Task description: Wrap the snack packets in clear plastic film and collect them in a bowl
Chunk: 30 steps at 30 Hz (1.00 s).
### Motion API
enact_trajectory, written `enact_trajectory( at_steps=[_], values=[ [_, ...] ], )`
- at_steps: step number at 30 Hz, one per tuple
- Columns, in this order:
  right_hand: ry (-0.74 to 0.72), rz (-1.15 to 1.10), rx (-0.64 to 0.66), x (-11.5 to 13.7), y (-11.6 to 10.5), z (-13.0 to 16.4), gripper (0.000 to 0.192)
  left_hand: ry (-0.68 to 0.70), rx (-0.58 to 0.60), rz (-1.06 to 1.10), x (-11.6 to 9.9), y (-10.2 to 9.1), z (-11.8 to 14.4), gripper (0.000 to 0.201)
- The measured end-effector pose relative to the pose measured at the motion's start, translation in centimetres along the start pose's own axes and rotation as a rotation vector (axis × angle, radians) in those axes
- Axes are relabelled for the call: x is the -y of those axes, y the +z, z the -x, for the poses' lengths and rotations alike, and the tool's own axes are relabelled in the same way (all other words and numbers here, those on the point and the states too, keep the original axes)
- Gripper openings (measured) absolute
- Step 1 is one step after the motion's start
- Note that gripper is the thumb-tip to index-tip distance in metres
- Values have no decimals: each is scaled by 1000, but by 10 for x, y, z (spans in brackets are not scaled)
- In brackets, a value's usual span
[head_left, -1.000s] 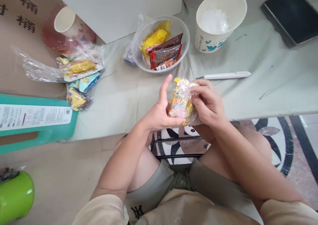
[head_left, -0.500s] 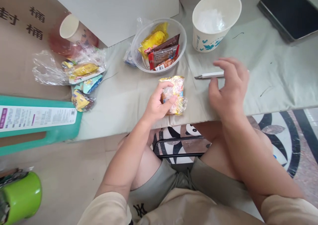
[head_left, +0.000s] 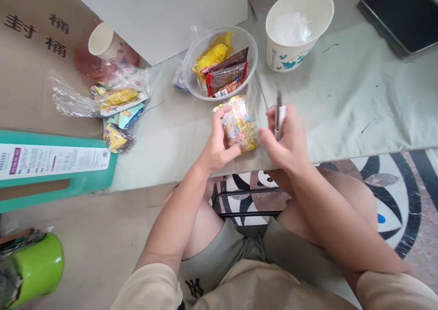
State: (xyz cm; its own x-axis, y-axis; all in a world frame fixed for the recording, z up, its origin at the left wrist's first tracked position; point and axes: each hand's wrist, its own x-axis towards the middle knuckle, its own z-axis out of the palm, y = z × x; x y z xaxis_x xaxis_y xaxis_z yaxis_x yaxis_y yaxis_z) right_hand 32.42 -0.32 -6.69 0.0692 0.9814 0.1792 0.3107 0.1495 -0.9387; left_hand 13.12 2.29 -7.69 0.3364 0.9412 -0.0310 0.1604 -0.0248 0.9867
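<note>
My left hand (head_left: 221, 141) is closed round a shiny snack packet (head_left: 241, 123) with a yellow and clear wrapper, just above the near edge of the cloth-covered table. In my right hand (head_left: 289, 141) is a slim white craft knife (head_left: 279, 116), its dark blade pointing away from me; motion blurs it a little. The knife is to the right of the packet, apart from it. Beyond my left hand sits a clear plastic bowl (head_left: 253, 63) holding yellow, brown and red wrapped snacks. A paper cup (head_left: 285, 63) with clear plastic inside stands behind my right hand.
Wrapped snacks (head_left: 119, 100) and clear plastic lie at the left, beside a tipped paper cup (head_left: 101, 40). A teal box (head_left: 111, 164) borders the table's left end. A dark flat device (head_left: 404, 20) lies far right. A green bin (head_left: 43, 264) stands on the floor.
My right hand has picked up the craft knife from the table and moved left, towards the packet. My left hand has tilted the packet up.
</note>
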Motion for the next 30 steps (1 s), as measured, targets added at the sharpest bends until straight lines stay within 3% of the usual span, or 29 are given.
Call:
enact_trajectory(
  at_steps=[3,6,13,16,19,23,26,30],
  values=[
    [16,-24,120,-1,4,-2,32,57,48,4,8,-1,-1,87],
    [52,-51,204,-2,1,-6,24,190,108,26,15,-3,-5,82],
    [43,-90,23,-6,2,-8,15,217,61,-4,16,-8,-9,54],
    [72,-29,5,-10,5,-8,17,323,5,-126,16,-7,-9,38],
    [74,5,-93,-10,7,-5,23,464,-93,-258,16,-6,-10,28],
    [196,-304,-207,2,6,4,30,511,-160,-381,13,-6,-11,25],
    [340,-576,-12,15,8,11,30,488,-136,-432,9,-4,-10,24],
    [517,-608,236,23,15,12,28,502,-111,-427,6,0,-7,19]
  ],
)
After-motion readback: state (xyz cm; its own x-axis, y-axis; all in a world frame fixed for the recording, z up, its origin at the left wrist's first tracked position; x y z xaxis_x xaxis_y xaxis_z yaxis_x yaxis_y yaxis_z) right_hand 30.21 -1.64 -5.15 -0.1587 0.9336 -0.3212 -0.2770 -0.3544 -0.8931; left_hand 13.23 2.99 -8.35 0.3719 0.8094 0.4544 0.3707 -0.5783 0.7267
